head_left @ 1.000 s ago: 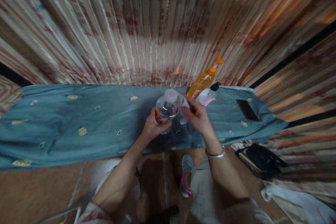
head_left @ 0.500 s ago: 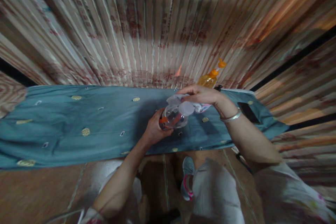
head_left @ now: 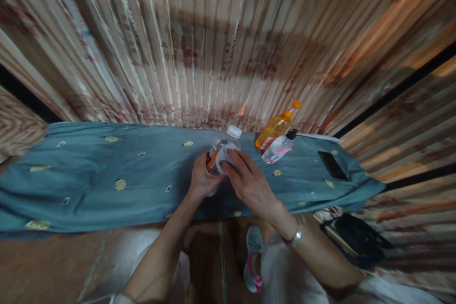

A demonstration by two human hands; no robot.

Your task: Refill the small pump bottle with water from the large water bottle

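Gripping a clear bottle [head_left: 221, 148] near the table's [head_left: 89, 185] far edge, the left hand [head_left: 200, 180] clamps its base; the right hand [head_left: 249, 181] presses a white cloth [head_left: 225, 156] against it. Uneven pressure could tip it.

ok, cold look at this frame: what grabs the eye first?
Both hands meet at mid-frame over the teal cloth: the left hand grips a clear bottle with a white cap, and the right hand presses a white wipe against its side. Just right of them stand an orange pump bottle and a small clear bottle, with a dark phone lying further right.
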